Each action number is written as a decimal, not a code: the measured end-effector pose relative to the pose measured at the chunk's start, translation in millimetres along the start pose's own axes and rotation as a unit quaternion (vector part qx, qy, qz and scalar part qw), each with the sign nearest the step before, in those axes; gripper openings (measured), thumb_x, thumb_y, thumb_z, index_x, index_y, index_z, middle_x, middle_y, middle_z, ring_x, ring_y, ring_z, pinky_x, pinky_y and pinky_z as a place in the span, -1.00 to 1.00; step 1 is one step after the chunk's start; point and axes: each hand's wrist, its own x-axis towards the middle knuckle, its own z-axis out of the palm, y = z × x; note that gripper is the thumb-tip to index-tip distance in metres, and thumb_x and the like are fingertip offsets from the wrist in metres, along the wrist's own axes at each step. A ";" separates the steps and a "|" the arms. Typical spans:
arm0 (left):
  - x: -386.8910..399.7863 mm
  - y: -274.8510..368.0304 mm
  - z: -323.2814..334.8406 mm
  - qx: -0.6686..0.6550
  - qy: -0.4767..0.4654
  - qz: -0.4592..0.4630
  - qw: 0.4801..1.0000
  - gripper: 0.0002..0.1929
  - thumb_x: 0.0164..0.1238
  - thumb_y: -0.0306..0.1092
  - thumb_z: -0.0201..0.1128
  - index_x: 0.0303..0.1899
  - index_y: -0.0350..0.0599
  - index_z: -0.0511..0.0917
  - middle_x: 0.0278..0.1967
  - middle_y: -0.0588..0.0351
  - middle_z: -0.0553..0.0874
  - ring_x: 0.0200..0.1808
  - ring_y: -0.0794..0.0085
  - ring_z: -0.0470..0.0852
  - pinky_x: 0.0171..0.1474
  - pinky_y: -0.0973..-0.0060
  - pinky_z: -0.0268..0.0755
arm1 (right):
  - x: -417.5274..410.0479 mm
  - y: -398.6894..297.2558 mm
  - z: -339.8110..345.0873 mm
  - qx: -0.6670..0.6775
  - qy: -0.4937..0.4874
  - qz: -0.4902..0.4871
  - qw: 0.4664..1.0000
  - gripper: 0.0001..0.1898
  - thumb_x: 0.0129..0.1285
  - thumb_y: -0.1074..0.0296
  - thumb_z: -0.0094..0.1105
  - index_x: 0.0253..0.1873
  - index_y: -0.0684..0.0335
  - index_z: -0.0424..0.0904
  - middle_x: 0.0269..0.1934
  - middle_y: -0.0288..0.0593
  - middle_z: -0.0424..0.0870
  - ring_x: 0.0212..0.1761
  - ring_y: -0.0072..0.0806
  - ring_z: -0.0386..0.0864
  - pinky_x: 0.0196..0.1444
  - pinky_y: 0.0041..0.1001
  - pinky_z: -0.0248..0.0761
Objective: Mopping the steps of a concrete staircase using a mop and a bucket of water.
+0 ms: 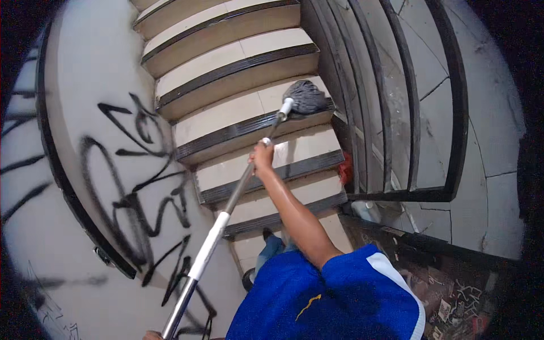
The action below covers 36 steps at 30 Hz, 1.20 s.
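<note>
A string mop with a grey mop head [307, 97] lies on a tiled stair tread and hangs over its dark nosing, near the right end of the step. Its metal and white handle [208, 244] slants down to the lower left across the view. Around the upper part of the handle, just below a white collar, my right hand [262, 158] is closed. My left hand [153, 335] shows only in part at the bottom edge, gripping the lower end of the handle. Most of its fingers are cut off by the frame.
Beige tiled steps [225, 110] with dark ribbed nosings rise ahead. A dark metal railing [457, 127] runs along the right; a red item [346, 168] lies beside the steps there. Along the left, a wall [102, 55] with black graffiti carries a dark handrail [53, 161]. My feet stand on a lower step.
</note>
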 end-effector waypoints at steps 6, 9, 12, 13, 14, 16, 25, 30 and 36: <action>0.8 40.2 0.9 0.007 0.036 0.082 0.996 -0.71 0.10 -0.38 -0.12 -0.77 0.01 0.12 -0.85 0.36 0.12 -0.83 0.68 0.06 -0.66 0.65 0.00 | -54.4 31.9 32.3 0.084 -0.043 0.007 0.995 -0.91 0.20 0.40 -0.15 -0.31 0.22 0.18 -0.56 -0.23 0.27 -0.78 -0.55 0.27 -0.83 -0.50 0.23; -2.8 37.7 -2.0 -0.022 0.027 0.076 0.996 -0.72 0.09 -0.37 -0.12 -0.77 0.01 0.13 -0.85 0.35 0.14 -0.83 0.68 0.06 -0.67 0.67 0.00 | -63.2 25.4 16.5 0.120 -0.063 0.014 0.991 -0.94 0.19 0.41 -0.16 -0.31 0.21 0.19 -0.55 -0.23 0.29 -0.77 -0.55 0.28 -0.82 -0.50 0.25; -1.0 18.2 3.2 -0.031 0.047 0.075 0.996 -0.72 0.07 -0.41 -0.13 -0.78 0.02 0.13 -0.86 0.37 0.15 -0.84 0.69 0.03 -0.70 0.69 -0.06 | -46.6 9.3 -10.6 0.094 -0.018 0.006 0.995 -0.89 0.24 0.40 -0.16 -0.16 0.17 0.18 -0.59 -0.27 0.28 -0.77 -0.57 0.27 -0.79 -0.50 0.27; -1.9 13.8 -0.4 -0.035 0.019 0.058 0.998 -0.72 0.06 -0.43 -0.14 -0.78 0.03 0.13 -0.86 0.37 0.15 -0.85 0.69 0.02 -0.71 0.70 -0.08 | -37.3 2.8 -18.6 0.103 -0.010 -0.006 0.995 -0.89 0.24 0.40 -0.16 -0.16 0.17 0.18 -0.59 -0.27 0.28 -0.77 -0.57 0.27 -0.79 -0.51 0.26; -4.4 5.2 -6.6 -0.085 0.039 0.048 0.994 -0.72 0.05 -0.45 -0.14 -0.79 0.03 0.12 -0.87 0.39 0.15 -0.86 0.70 -0.01 -0.74 0.70 -0.13 | -27.0 -5.1 -26.3 0.105 0.005 -0.021 0.994 -0.89 0.24 0.39 -0.16 -0.17 0.19 0.19 -0.59 -0.27 0.28 -0.78 -0.57 0.27 -0.79 -0.51 0.26; -3.8 -16.8 -4.2 -0.054 0.037 0.025 0.998 -0.71 0.09 -0.42 -0.14 -0.77 0.03 0.12 -0.86 0.38 0.16 -0.86 0.69 0.01 -0.74 0.67 -0.12 | -9.7 -20.3 -42.3 0.081 0.028 -0.048 0.995 -0.88 0.23 0.38 -0.16 -0.17 0.22 0.18 -0.59 -0.27 0.28 -0.77 -0.57 0.27 -0.80 -0.51 0.25; -16.4 -14.6 -15.3 -0.068 0.149 -0.009 0.986 -0.66 0.20 -0.36 -0.12 -0.76 0.01 0.12 -0.83 0.31 0.17 -0.81 0.62 0.04 -0.70 0.62 -0.10 | -6.3 -5.1 -28.0 -0.101 0.006 0.027 0.995 -0.78 0.26 0.34 -0.30 -0.05 0.19 -0.03 -0.53 -0.17 0.27 -0.71 -0.52 0.29 -0.76 -0.49 0.27; -32.6 36.1 -13.9 0.005 0.170 0.043 0.984 -0.65 0.17 -0.36 -0.09 -0.77 0.03 0.08 -0.83 0.33 0.14 -0.81 0.64 0.01 -0.71 0.63 -0.12 | -23.5 69.6 9.1 -0.148 -0.097 0.059 0.982 -0.77 0.28 0.29 -0.31 -0.06 0.22 -0.04 -0.54 -0.13 0.33 -0.70 -0.44 0.37 -0.77 -0.44 0.31; -54.8 91.5 -11.5 0.117 0.165 0.119 0.972 -0.69 0.20 -0.32 -0.18 -0.72 0.02 0.05 -0.79 0.29 0.11 -0.77 0.60 -0.01 -0.69 0.60 -0.08 | -107.5 135.1 89.6 -0.197 -0.194 0.175 0.945 -0.70 0.22 0.30 -0.21 -0.03 0.15 -0.06 -0.50 -0.14 0.30 -0.70 -0.46 0.33 -0.75 -0.44 0.31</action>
